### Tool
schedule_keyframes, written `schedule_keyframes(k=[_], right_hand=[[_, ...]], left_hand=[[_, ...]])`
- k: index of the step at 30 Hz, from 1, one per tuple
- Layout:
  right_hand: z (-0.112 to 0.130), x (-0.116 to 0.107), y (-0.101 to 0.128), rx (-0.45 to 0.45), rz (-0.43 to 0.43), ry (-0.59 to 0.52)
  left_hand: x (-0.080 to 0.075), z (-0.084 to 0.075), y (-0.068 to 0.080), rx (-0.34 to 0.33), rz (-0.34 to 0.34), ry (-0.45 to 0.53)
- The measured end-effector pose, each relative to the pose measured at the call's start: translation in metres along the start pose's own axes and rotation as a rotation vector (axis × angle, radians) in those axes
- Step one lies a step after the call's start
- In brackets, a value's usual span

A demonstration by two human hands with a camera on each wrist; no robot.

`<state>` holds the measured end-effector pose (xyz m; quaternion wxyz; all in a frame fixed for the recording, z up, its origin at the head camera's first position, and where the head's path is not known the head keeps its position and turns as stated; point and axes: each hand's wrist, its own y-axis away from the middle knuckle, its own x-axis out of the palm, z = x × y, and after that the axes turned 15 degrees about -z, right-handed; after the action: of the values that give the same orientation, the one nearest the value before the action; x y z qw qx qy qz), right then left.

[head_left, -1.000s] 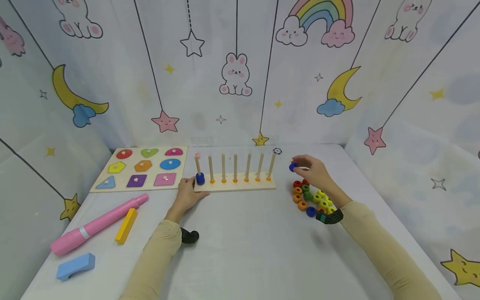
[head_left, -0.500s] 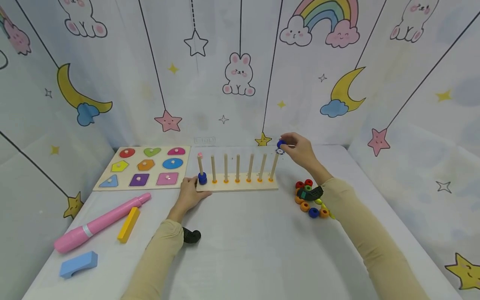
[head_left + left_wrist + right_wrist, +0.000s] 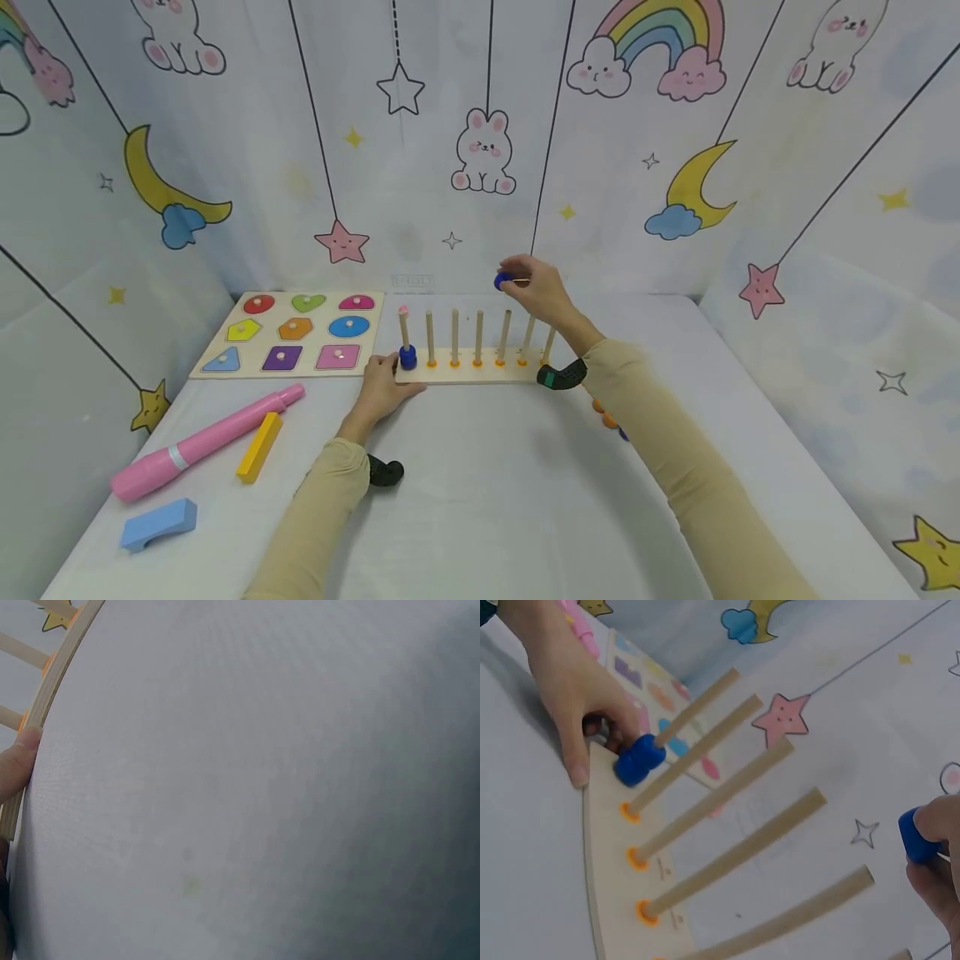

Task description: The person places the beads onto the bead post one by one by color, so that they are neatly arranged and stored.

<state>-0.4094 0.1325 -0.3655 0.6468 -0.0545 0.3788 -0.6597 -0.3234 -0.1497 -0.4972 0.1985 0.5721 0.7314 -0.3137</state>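
We are pinching a blue bead (image 3: 502, 281) in our right hand (image 3: 538, 292), holding it in the air above the upright wooden pegs (image 3: 479, 336) of the peg board (image 3: 468, 375). Our left hand (image 3: 381, 390) is resting with relaxed fingers against the board's left end, beside another blue bead (image 3: 408, 357) sitting low on the leftmost peg. Our right sleeve is hiding most of the loose beads (image 3: 604, 414) on the table (image 3: 487, 492). A shape puzzle (image 3: 294, 334), pink marker (image 3: 202, 442), yellow bar (image 3: 259, 447) and blue block (image 3: 158, 523) are lying to the left.

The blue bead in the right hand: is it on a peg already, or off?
Off. The right hand pinches the blue bead in the air above the pegs, threaded on none.
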Motion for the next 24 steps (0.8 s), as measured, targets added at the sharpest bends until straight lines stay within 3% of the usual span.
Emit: schedule_keyframes(k=[14, 24], right_hand=[[0.043, 0.080, -0.003, -0.101, 0.144, -0.034], [0.058, 0.116, 0.001, -0.110, 0.274, -0.040]], left_hand=[[0.004, 0.003, -0.002, 0.015, -0.013, 0.007], [0.005, 0.003, -0.001, 0.009, -0.020, -0.003]])
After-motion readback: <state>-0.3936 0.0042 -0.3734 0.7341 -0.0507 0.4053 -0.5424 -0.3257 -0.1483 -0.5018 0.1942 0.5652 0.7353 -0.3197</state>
